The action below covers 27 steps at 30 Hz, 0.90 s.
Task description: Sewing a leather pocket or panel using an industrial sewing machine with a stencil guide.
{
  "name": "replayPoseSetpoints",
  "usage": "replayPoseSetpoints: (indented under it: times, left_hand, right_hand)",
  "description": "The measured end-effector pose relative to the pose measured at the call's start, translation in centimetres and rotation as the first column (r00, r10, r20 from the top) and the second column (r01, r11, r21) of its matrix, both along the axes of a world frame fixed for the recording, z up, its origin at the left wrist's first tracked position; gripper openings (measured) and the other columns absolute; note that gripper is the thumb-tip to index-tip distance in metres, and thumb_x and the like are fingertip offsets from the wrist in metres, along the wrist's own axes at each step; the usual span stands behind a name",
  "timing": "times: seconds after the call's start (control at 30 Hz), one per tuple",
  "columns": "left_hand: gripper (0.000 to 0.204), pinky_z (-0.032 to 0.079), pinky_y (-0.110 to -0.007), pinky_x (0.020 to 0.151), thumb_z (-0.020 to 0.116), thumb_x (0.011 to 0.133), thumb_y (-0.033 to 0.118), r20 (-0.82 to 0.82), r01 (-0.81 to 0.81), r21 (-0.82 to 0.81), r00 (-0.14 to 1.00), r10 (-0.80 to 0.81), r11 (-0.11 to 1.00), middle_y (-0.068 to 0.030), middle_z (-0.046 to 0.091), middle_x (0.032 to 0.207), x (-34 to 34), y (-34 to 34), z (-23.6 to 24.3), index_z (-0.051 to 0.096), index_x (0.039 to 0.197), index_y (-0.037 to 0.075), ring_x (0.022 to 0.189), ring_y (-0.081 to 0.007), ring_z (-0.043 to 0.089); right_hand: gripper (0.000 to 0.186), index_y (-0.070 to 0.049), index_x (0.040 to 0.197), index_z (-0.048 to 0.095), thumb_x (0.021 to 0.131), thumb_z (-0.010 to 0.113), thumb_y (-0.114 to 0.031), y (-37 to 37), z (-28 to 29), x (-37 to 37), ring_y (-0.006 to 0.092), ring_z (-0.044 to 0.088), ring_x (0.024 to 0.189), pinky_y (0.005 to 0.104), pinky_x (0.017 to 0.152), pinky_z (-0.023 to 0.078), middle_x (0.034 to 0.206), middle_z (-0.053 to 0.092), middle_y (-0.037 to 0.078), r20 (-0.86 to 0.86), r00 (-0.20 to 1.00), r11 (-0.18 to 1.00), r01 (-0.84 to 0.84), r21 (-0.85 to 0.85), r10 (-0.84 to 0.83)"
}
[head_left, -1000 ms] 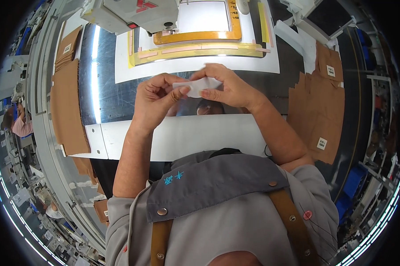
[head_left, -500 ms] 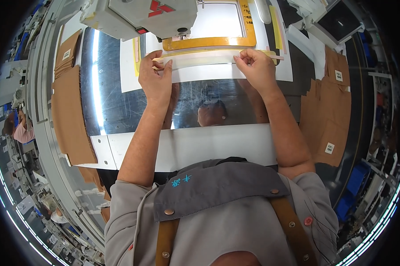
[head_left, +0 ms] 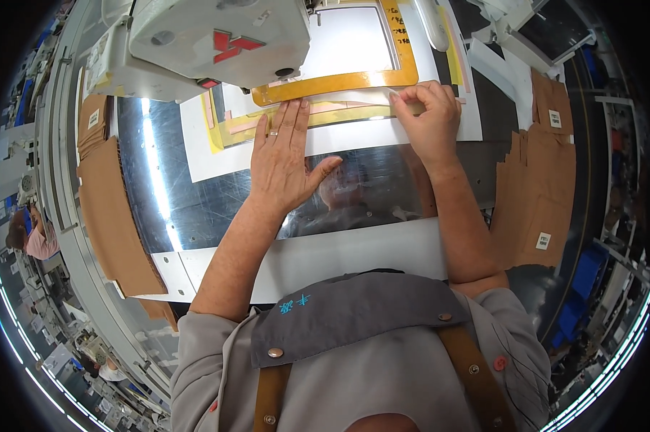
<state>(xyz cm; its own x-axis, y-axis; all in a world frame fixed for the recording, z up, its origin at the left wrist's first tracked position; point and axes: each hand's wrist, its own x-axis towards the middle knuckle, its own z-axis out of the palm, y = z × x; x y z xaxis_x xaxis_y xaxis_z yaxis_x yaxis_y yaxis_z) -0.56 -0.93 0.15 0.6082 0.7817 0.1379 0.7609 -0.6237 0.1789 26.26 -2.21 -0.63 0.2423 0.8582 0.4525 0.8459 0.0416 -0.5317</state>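
My left hand (head_left: 285, 155) lies flat with its fingers stretched out. Its fingertips press on a pale strip (head_left: 343, 99) along the near edge of an amber-coloured frame (head_left: 339, 81). At the strip's right end, my right hand (head_left: 431, 119) has thumb and forefinger pinched on it, slightly raised. Under the strip are yellow and pink bands (head_left: 353, 114) on a white sheet (head_left: 361, 135). The white sewing machine head (head_left: 220, 50) overhangs the frame's left side.
A shiny metal plate (head_left: 217, 191) covers the near work surface. Brown fabric pieces lie stacked at the left (head_left: 112, 209) and right (head_left: 537, 194). A small dark screen (head_left: 555, 32) stands at the far right. A person (head_left: 40, 234) sits in the distance at left.
My left hand has gone from pinching the strip's left end to lying flat on it, farther right. My right hand still pinches the right end. The view has shifted a little.
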Motion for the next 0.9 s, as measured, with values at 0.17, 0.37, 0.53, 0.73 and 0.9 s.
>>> replayPoseSetpoints:
  times: [0.17,0.37,0.53,0.73,0.9]
  left_hand:
    - [0.102,0.020,-0.054,0.124,0.043,0.093,0.078,-0.012,0.014,0.045,1.000,-0.013,0.999,-0.0250,0.045,0.153,0.9,1.0,-0.3,0.039,0.153,-0.004,0.146,-0.0394,0.038]
    - [0.102,0.020,-0.056,0.123,0.041,0.094,0.078,0.040,0.004,0.000,0.999,-0.004,1.000,-0.0286,0.046,0.150,1.6,1.2,-0.3,0.040,0.151,-0.006,0.145,-0.0418,0.039]
    - [0.106,0.020,-0.056,0.123,0.039,0.092,0.082,0.028,-0.001,0.020,1.000,0.001,1.000,-0.0310,0.046,0.149,1.7,1.4,-0.6,0.040,0.150,-0.007,0.145,-0.0430,0.038]
    - [0.107,0.020,-0.057,0.122,0.042,0.090,0.082,0.003,-0.032,0.014,0.999,0.032,0.999,-0.0293,0.045,0.150,1.8,1.4,-0.5,0.042,0.150,-0.006,0.146,-0.0408,0.037]
    - [0.102,0.020,-0.059,0.120,0.046,0.090,0.079,-0.032,-0.053,0.061,0.998,0.055,0.997,-0.0266,0.049,0.147,1.9,1.4,-0.1,0.044,0.149,-0.005,0.143,-0.0382,0.041]
  right_hand:
    - [0.013,-0.012,0.077,0.075,0.076,0.085,-0.020,0.3,-0.4,1.0,0.0195,0.062,0.091,0.0396,0.085,0.044,0.087,0.068,-0.003,0.062,0.993,0.994,0.106,-0.035,-0.104]
    - [0.013,-0.015,0.077,0.077,0.076,0.083,-0.026,0.8,-0.8,1.9,0.0182,0.062,0.097,0.0431,0.093,0.041,0.090,0.070,-0.005,-0.036,0.989,0.980,0.138,-0.141,-0.144]
    - [0.015,-0.013,0.078,0.077,0.074,0.084,-0.026,1.7,-0.7,2.7,0.0193,0.064,0.091,0.0427,0.090,0.043,0.088,0.071,-0.003,0.009,0.991,0.978,0.133,-0.160,-0.133]
    - [0.019,-0.011,0.083,0.077,0.071,0.086,-0.023,2.4,-0.8,3.3,0.0204,0.065,0.090,0.0429,0.088,0.044,0.088,0.071,-0.002,0.047,0.998,0.989,0.045,-0.140,-0.039]
    - [0.020,-0.011,0.090,0.077,0.076,0.085,-0.023,2.2,-0.9,3.2,0.0214,0.063,0.101,0.0434,0.093,0.041,0.103,0.069,-0.001,0.080,0.996,0.991,0.044,-0.129,-0.034]
